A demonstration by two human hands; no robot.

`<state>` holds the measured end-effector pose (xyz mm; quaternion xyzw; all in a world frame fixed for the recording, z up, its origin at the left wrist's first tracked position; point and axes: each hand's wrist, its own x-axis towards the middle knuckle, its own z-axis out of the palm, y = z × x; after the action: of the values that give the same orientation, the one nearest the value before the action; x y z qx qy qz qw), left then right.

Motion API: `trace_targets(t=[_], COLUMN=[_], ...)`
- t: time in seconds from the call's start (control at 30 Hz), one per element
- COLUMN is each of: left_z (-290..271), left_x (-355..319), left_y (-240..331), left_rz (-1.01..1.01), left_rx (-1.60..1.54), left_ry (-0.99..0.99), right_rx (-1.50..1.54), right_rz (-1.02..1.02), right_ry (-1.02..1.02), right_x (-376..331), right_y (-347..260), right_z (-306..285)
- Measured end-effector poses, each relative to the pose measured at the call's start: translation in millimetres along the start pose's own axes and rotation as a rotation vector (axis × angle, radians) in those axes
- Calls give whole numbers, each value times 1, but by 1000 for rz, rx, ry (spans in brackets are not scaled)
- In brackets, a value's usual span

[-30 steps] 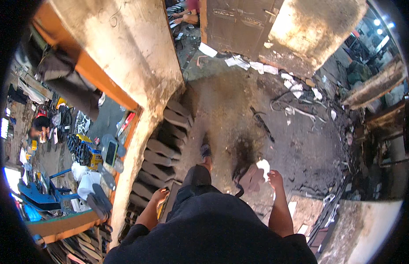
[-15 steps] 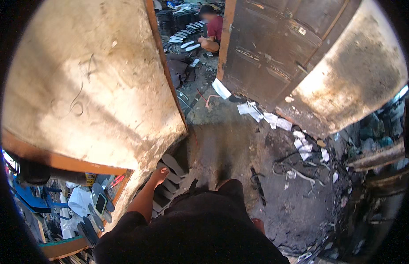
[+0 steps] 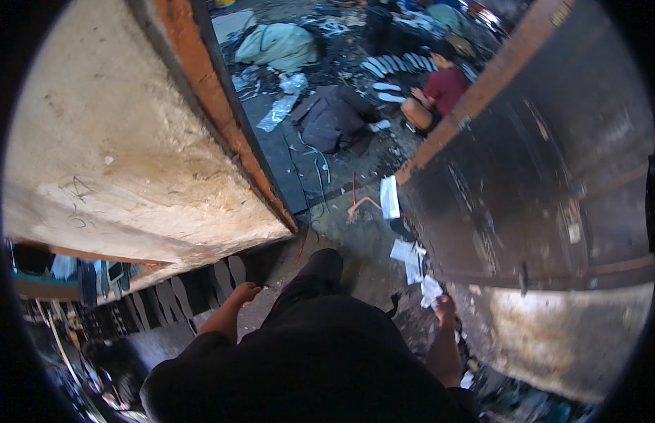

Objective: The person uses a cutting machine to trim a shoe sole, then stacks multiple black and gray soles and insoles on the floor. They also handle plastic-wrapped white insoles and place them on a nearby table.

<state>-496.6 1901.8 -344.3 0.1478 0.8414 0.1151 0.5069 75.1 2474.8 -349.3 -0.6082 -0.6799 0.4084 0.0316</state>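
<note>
Soles, dark, stand in a row along the foot of the stained wall, just beside the left hand. Both it and the right hand are curled; whether either grips anything cannot be told. Papers litter the grimy floor along the brown door.

Your view now takes in more of the doorway: a pale green bundle and silver foil come into sight at the upper left of centre. The crouching person in red shifts from top centre to upper right. Your right hand, out of sight half a second ago, is back at lower right, in front of the white papers. Your left hand leaves its place over the dark soles, which now sit farther toward the lower left.
</note>
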Motion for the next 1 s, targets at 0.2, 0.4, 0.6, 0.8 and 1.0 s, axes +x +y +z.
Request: trace_targets(t=[0.2, 0.4, 0.6, 0.8, 1.0], left_z=[21, -13, -29, -16, -23], left_x=[10, 146, 150, 178, 190], left_y=[12, 194, 231, 254, 329], left_rz=[-170, 39, 214, -119, -473], left_rx=[86, -78, -181, 55, -748], left_ry=[119, 80, 585, 186, 331], right_rx=[308, 541, -126, -440, -1256], right_rz=[-21, -52, 100, -99, -1159], right_ry=[-75, -455, -669, -719, -587], right_x=[222, 354, 372, 500, 627], right_y=[-256, -260, -420, -583, -828], right_z=[-29, -4, 98, 152, 276])
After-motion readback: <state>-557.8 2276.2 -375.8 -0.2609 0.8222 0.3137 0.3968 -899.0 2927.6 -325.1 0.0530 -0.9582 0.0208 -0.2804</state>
